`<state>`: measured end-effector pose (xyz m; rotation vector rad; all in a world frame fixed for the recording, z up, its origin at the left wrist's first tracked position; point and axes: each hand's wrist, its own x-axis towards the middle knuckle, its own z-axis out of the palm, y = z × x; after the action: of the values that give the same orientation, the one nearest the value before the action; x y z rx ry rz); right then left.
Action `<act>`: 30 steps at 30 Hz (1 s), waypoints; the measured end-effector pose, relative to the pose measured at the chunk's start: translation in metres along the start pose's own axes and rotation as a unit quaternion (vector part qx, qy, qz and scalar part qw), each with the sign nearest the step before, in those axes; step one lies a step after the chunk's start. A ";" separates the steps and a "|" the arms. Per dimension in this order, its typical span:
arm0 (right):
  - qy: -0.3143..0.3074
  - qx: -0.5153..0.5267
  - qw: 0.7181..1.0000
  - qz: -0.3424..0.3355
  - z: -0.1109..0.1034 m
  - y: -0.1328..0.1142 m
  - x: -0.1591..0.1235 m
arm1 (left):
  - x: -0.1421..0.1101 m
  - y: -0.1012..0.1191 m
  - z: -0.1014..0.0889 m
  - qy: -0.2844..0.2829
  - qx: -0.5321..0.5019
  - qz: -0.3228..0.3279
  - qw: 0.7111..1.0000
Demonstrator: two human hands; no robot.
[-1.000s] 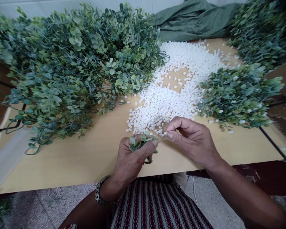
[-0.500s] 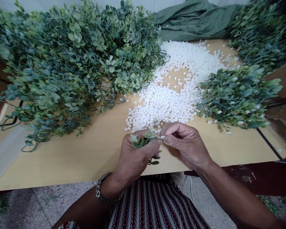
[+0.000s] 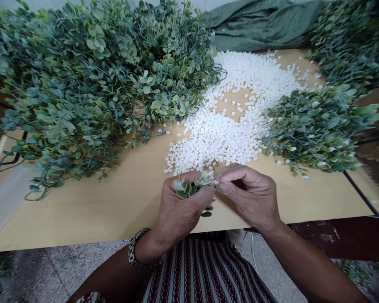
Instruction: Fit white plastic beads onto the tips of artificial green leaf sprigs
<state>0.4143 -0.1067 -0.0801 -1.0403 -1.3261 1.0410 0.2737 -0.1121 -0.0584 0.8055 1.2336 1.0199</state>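
Observation:
My left hand [image 3: 180, 210] is closed around an artificial leafy sprig [image 3: 185, 189], thumb pressed near its tip. Pale green leaves stick out above the fingers, and a few darker ones hang below. My right hand [image 3: 251, 191] meets it fingertip to fingertip, thumb and forefinger pinched on a small white bead [image 3: 215, 182] at the sprig's end. Fingers partly hide the bead, so I cannot tell how far it sits on the stem. Just beyond both hands spreads a pile of loose white beads [image 3: 208, 143].
A large heap of green sprigs [image 3: 91, 92] fills the left of the table [image 3: 113, 214]. On the right lies a bunch of sprigs with white tips [image 3: 318, 126], with more greenery [image 3: 344, 50] behind. Green cloth [image 3: 259, 25] is bunched along the back.
My right thumb and fingers have shifted slightly and now cover more of the white bead. The left hand keeps its hold on the sprig, whose leaves have turned a little. The view has shifted slightly.

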 end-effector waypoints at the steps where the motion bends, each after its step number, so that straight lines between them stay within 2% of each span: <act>1: 0.003 -0.005 1.000 -0.011 0.000 0.000 -0.001 | 0.000 0.000 0.000 0.001 0.000 0.000 1.000; 10: 0.001 -0.076 0.993 -0.087 0.000 0.002 -0.004 | -0.001 0.005 0.000 -0.010 0.014 0.023 1.000; 15: -0.011 -0.115 0.984 -0.136 -0.003 0.005 -0.006 | 0.001 0.005 -0.002 -0.043 0.037 0.087 0.995; 20: -0.023 -0.134 0.966 -0.219 -0.003 0.004 -0.004 | 0.002 0.007 -0.004 -0.069 0.092 0.142 0.983; 23: -0.022 -0.122 0.970 -0.207 -0.002 0.004 -0.003 | 0.001 0.007 -0.004 -0.077 0.097 0.153 0.980; 26: -0.011 -0.088 0.982 -0.166 -0.001 0.003 -0.004 | -0.001 0.005 -0.003 -0.081 0.078 0.143 0.983; 30: 0.008 -0.058 0.990 -0.131 0.002 0.004 -0.007 | -0.002 0.002 -0.002 -0.057 0.068 0.136 0.987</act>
<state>0.4124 -0.1129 -0.0856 -0.9280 -1.4798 0.7640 0.2716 -0.1132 -0.0561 1.1474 1.1239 1.0980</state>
